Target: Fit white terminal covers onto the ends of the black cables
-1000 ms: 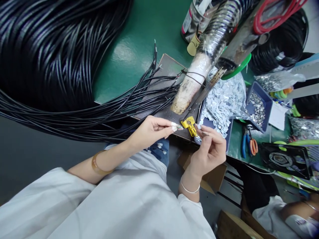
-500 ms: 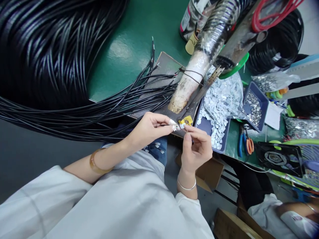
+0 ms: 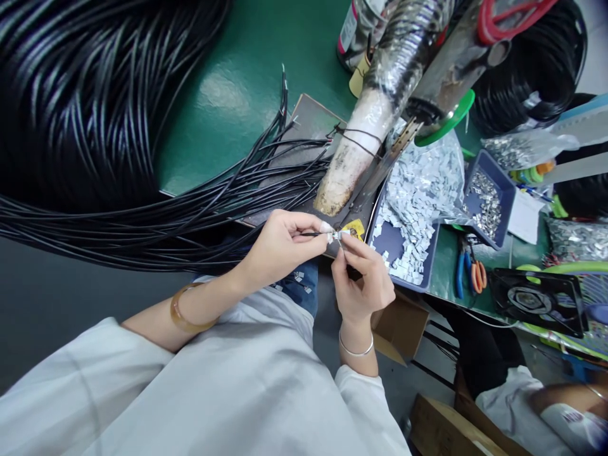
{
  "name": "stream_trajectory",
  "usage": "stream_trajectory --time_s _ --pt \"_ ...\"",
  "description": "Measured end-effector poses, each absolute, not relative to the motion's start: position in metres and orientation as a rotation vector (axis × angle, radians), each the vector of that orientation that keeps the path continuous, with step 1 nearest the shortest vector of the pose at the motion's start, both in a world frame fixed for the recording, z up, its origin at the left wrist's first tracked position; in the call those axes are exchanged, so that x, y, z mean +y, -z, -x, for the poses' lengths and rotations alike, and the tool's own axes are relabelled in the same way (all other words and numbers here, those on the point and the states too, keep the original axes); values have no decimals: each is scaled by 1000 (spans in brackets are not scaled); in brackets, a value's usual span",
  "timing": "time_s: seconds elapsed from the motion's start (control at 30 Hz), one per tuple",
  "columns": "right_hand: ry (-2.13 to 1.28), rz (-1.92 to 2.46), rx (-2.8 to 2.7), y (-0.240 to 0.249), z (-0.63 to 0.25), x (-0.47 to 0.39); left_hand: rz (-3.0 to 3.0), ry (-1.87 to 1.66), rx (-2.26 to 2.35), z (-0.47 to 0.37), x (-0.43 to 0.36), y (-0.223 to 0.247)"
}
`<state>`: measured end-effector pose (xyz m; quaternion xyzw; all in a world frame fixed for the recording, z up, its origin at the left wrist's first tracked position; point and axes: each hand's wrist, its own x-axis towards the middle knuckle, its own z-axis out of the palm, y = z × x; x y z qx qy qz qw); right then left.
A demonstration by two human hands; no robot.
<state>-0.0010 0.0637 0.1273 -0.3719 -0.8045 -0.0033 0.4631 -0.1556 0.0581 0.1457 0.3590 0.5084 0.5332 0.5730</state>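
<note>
My left hand (image 3: 285, 244) pinches a thin black cable (image 3: 310, 234) close to its end, between thumb and index finger. White wrapping covers the index fingertip. My right hand (image 3: 363, 275) is closed in a pinch right beside that end, with a small white piece (image 3: 344, 234) at its fingertips. The fingertips of both hands nearly meet, so the exact contact between cable and piece is too small to make out. Just behind them lies a yellow label (image 3: 355, 227) on the dark board (image 3: 311, 117). A bundle of black cables (image 3: 204, 221) runs onto the board from the left.
A duct with a white, stained end (image 3: 344, 161) hangs over the board, beside a metal bracket (image 3: 380, 174). Right of my hands are a tray (image 3: 430, 266) of small pale squares, a tray (image 3: 506, 218) of metal parts, pliers (image 3: 477, 275) and a fan (image 3: 536, 301). A co-worker's arm (image 3: 560, 399) shows lower right.
My right hand has moved left and slightly up, bringing its fingertips against the cable end. My left hand has shifted slightly upward. The view has shifted a little.
</note>
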Motion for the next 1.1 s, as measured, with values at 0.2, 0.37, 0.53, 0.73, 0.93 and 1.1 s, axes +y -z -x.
stream_trajectory --time_s 0.2,0.37,0.53,0.73,0.93,1.1 --pt "-205 986 -1907 -127 3 66 -827 -1291 1213 153 64 -146" --pt "-218 978 -1910 -132 5 67 -834 -1296 1208 154 64 -149" --pt "-197 984 -1937 -137 6 66 -794 -1296 1175 156 63 -153" --pt "-205 1016 -1899 -136 4 69 -826 -1271 1188 155 64 -153" --pt "-178 1014 -1902 -140 8 68 -985 -1281 1281 156 60 -156" --pt "-265 1000 -1763 -137 7 67 -954 -1227 1243 157 61 -153"
